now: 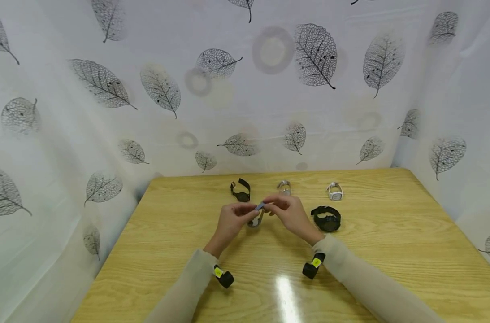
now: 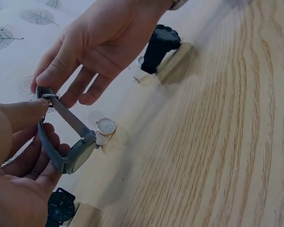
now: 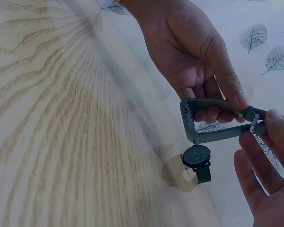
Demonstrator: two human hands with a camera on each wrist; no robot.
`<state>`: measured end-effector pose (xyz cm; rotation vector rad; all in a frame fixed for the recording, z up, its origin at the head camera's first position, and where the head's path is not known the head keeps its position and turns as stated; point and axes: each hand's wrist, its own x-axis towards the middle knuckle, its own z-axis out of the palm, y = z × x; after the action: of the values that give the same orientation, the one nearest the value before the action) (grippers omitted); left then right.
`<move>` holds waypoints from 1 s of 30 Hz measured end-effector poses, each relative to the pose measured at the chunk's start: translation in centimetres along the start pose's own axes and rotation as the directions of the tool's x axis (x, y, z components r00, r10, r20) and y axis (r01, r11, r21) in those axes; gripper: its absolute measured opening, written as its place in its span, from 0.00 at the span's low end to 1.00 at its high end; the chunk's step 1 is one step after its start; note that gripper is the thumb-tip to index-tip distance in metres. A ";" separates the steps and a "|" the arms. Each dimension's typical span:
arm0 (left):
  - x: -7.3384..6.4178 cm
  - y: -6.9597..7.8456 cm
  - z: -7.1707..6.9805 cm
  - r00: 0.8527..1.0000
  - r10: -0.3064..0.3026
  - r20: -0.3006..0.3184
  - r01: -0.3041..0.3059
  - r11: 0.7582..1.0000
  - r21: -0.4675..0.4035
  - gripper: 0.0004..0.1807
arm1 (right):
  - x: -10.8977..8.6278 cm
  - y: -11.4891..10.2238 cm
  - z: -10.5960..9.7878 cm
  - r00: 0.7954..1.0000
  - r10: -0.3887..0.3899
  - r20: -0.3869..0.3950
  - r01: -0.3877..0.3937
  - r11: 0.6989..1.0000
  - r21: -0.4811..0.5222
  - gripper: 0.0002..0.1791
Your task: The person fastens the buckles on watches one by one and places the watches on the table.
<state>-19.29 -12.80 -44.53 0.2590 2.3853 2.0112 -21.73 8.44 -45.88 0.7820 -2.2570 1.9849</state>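
Observation:
Both hands hold a wristwatch with a grey-blue strap [image 2: 74, 118], its round case [image 2: 80, 158] hanging below. My left hand [image 1: 231, 220] pinches the strap near the metal buckle [image 3: 254, 124] between thumb and fingers. From the other side, my right hand [image 1: 292, 215] pinches the strap at the same end, thumb on top. Its other fingers curl loosely beneath. The two strap halves meet at the buckle, so the watch forms a loop. In the head view, the fingers partly hide the strap.
Behind the hands lie a black watch [image 1: 242, 196], a silver-toned watch [image 1: 285, 191] and a white square-faced watch [image 1: 335, 196]. A larger black watch [image 1: 327, 223] sits right of my right hand. The wooden table [image 1: 390, 251] ends at a leaf-print curtain [image 1: 265, 103].

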 end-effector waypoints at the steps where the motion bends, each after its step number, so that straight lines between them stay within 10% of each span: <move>1: -0.2 0.4 0.0 1.000 0.003 0.007 -0.003 1.000 -0.006 0.10 | 0.0 0.3 -0.1 1.000 0.002 -0.002 -0.002 1.000 -0.002 0.11; 30: 0.6 -1.6 0.0 0.997 0.070 0.039 -0.069 0.997 -0.036 0.09 | 0.0 0.8 0.0 0.993 -0.121 0.000 0.117 0.966 -0.232 0.07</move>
<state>-20.12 -13.01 -46.05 0.3830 2.3477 2.0530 -22.03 8.51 -46.57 0.8516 -2.3169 1.6333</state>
